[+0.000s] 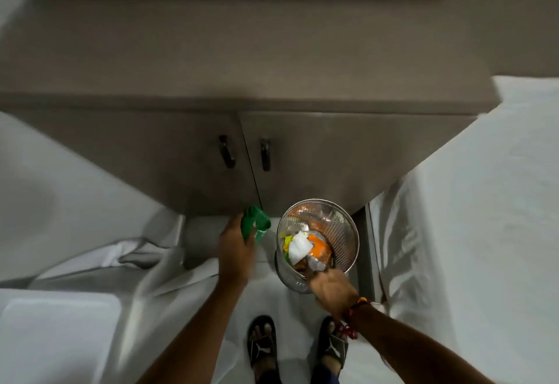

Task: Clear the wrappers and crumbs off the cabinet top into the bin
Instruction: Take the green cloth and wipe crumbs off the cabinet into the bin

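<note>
A perforated metal bin (343, 226) stands on the floor in front of the grey cabinet (272, 60), with orange, white and yellow wrappers (305, 247) inside. My left hand (236, 247) is to the left of the bin and holds a green wrapper (255, 223). My right hand (331, 285) grips the near rim of the bin, which tilts slightly toward me. No wrappers show on the blurred cabinet top.
White bedding (484, 202) lies to the right of the cabinet and more white bedding (60, 202) to the left. The cabinet has two doors with dark handles (227, 150). My sandalled feet (263, 344) stand on the white floor just behind the bin.
</note>
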Available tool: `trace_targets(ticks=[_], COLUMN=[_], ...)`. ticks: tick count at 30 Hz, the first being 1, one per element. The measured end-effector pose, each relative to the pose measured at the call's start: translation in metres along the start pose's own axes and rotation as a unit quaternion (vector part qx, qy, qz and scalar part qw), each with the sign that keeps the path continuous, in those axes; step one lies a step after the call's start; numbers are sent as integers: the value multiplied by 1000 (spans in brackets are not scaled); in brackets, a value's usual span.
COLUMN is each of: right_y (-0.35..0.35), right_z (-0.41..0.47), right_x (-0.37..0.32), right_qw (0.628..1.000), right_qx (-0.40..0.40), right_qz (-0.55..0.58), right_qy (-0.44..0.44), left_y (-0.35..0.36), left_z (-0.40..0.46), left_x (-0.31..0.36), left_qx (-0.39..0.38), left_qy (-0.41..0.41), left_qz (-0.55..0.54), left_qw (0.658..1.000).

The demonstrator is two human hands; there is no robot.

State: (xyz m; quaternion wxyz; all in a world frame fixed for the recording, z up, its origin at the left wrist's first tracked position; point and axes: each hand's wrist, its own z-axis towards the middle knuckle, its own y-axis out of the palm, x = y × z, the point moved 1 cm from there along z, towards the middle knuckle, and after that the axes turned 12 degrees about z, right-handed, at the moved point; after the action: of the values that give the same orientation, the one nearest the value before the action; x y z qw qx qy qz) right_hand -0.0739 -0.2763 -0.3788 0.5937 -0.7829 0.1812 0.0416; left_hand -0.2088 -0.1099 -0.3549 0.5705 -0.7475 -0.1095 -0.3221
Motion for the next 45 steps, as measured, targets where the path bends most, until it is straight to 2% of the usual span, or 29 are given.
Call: trace_targets(ticks=[2, 4, 6, 7, 8, 11, 14, 18, 21, 22, 23, 24, 25, 26, 27, 28, 29, 33, 36, 38, 39, 41, 42, 43, 45], right_y=[68, 133, 180, 189, 206, 241, 260, 272, 241, 220, 191, 164, 132, 104, 75, 43, 17, -82, -125, -146, -152, -163, -163, -161, -150], right_z=[12, 18, 29, 36, 41, 57, 68, 63, 68, 73, 79, 84, 91, 96, 100, 103, 104, 94, 84, 79, 76, 69, 66, 62, 54], right_x=[32, 52, 65, 68, 72, 85, 90, 89, 79, 69, 56, 42, 28, 14, -2, -18, -31, -96, -143, -180, -197, -242, -266, -291, -335], right_qw=[996, 996, 999, 1000, 1000, 999, 1000, 998, 989, 980, 955, 900, 798, 675, 550, 462, 416, 421, 414, 412, 403, 411, 425, 456, 547], right_qx=[-6, 38, 32, 2, 11, -31, 16, 56, -108, -120, -119, -112, -119, -141, -187, -229, -248, -221, -175, -146, -145, -164, -178, -191, -213], right_qz=[91, 59, 8, 7, 6, 7, -11, -15, 70, 126, 230, 366, 526, 657, 755, 810, 838, 855, 877, 888, 894, 890, 881, 863, 801], right_qy=[-9, -51, -16, -4, -12, 13, -3, -9, 70, 95, 145, 207, 268, 306, 304, 281, 252, 210, 169, 143, 130, 112, 106, 105, 120], left_y=[47, 82, 111, 122, 131, 146, 153, 151, 137, 127, 115, 105, 88, 69, 47, 24, 7, -81, -153, -208, -229, -270, -286, -300, -315], left_z=[0, -2, -6, -7, -9, -13, -17, -23, -30, -31, -32, -33, -33, -33, -34, -34, -36, -48, -55, -61, -64, -77, -85, -95, -115], left_x=[-30, -57, -83, -94, -105, -130, -146, -150, -134, -125, -115, -106, -93, -80, -67, -53, -42, -10, -2, -9, -15, -41, -57, -75, -110], left_qx=[-6, -17, -32, -41, -53, -73, -82, -118, -128, -124, -115, -103, -86, -71, -56, -45, -35, -16, -5, 49, 85, 138, 132, 113, 91], left_qy=[-14, -13, -5, 1, 3, -2, -6, 40, 93, 110, 129, 150, 173, 197, 216, 234, 249, 262, 281, 217, 163, 34, -29, -84, -168], left_qz=[-15, -6, 2, 1, 4, 17, 34, 69, 127, 154, 184, 217, 245, 269, 294, 316, 335, 331, 197, 74, 21, -65, -101, -135, -184], left_qw=[1000, 1000, 999, 999, 999, 997, 996, 990, 979, 974, 968, 959, 950, 940, 930, 918, 908, 907, 939, 972, 983, 988, 986, 981, 964])
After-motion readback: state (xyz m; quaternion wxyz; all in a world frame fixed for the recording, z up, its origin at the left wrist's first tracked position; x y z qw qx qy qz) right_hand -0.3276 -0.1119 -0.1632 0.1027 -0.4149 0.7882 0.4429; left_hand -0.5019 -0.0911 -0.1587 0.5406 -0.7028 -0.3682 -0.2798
